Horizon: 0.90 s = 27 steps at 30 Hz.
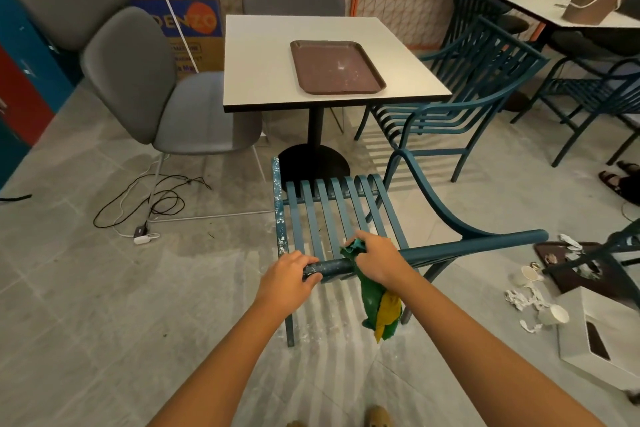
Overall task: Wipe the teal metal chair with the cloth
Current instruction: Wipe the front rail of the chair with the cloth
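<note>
The teal metal chair (332, 215) stands on the grey floor (104, 288) directly in front of the person, its slatted seat facing the camera and its top rail running across the middle of the view. The right hand (377, 262) is closed over that rail, pressing the cloth (375, 305) around it; the green and yellow cloth wraps the bar under the palm and its loose end hangs down below the rail. Just to the left, the left hand (289, 276) grips the speckled end of the same rail, fingers curled over it. White flecks mark this rail end and the chair's left upright.

Beyond the seat stands a white counter (277, 55) on a black pedestal, carrying a brown tray (336, 68). A grey padded chair (166, 104) sits to its left and a second teal chair (460, 97) to its right. Black and white cables (149, 204) lie on the floor at left. At right, paper cups (550, 314) and torn paper lie scattered near a white box (602, 333).
</note>
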Each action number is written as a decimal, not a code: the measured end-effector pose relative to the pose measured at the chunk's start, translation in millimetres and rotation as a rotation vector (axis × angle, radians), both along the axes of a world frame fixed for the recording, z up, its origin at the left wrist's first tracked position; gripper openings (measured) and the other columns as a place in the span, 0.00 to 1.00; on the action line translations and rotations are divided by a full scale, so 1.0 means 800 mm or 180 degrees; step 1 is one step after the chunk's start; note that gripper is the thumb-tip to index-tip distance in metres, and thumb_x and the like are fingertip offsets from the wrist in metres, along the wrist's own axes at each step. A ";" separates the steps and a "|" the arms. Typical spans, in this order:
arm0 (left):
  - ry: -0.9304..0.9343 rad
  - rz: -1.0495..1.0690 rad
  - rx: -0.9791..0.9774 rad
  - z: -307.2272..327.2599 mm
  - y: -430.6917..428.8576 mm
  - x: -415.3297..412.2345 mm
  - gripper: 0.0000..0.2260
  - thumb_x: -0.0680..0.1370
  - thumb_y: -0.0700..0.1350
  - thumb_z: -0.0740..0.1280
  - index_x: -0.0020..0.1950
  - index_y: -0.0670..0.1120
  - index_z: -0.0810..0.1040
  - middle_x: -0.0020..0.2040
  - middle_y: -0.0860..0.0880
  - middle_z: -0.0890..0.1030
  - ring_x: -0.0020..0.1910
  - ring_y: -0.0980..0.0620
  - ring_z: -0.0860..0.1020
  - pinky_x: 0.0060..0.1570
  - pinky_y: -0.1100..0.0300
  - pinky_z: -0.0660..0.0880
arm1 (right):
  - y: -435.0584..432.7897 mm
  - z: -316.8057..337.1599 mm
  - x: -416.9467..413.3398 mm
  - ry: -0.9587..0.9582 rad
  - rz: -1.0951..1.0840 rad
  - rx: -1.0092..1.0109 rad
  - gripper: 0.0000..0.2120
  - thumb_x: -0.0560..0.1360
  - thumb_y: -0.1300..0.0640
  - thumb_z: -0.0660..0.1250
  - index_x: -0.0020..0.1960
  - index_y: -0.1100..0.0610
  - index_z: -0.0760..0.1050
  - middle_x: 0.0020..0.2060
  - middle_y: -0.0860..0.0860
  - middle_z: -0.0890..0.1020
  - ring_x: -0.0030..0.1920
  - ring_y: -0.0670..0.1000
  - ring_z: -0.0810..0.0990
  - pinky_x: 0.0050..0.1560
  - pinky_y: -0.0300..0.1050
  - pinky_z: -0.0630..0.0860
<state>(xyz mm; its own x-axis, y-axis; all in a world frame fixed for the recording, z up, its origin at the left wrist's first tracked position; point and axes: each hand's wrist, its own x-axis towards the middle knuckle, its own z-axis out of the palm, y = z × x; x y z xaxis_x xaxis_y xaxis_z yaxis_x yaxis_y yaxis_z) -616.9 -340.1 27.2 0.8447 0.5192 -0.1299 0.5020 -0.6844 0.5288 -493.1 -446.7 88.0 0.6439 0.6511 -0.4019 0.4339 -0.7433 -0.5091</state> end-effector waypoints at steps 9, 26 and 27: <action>-0.0004 0.0003 -0.0062 -0.001 0.000 -0.001 0.17 0.78 0.51 0.61 0.65 0.50 0.71 0.59 0.51 0.75 0.59 0.53 0.72 0.61 0.59 0.69 | -0.033 -0.009 0.026 -0.0364 -0.0351 0.0001 0.16 0.73 0.66 0.58 0.60 0.59 0.70 0.53 0.60 0.77 0.45 0.55 0.73 0.51 0.52 0.76; 0.0026 0.0013 -0.0132 0.002 0.001 0.001 0.17 0.78 0.51 0.62 0.66 0.50 0.70 0.58 0.51 0.75 0.59 0.53 0.71 0.62 0.59 0.67 | -0.051 -0.026 -0.005 -0.0287 -0.0279 0.0813 0.15 0.75 0.68 0.62 0.59 0.55 0.71 0.58 0.52 0.76 0.58 0.53 0.74 0.57 0.46 0.74; 0.0021 0.0007 -0.0127 0.002 0.001 0.000 0.18 0.78 0.51 0.62 0.67 0.50 0.70 0.59 0.51 0.75 0.60 0.53 0.71 0.62 0.60 0.67 | -0.060 -0.029 -0.003 -0.0345 -0.0339 0.0853 0.15 0.75 0.67 0.62 0.59 0.55 0.71 0.57 0.52 0.77 0.58 0.54 0.75 0.55 0.46 0.74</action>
<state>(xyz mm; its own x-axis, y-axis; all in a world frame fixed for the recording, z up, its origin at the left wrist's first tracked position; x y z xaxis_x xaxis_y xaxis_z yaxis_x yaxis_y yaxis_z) -616.9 -339.2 28.7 0.8427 0.5153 -0.1560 0.5069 -0.6617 0.5524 -495.7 -494.8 65.0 0.7441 0.6510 -0.1501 0.4232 -0.6331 -0.6481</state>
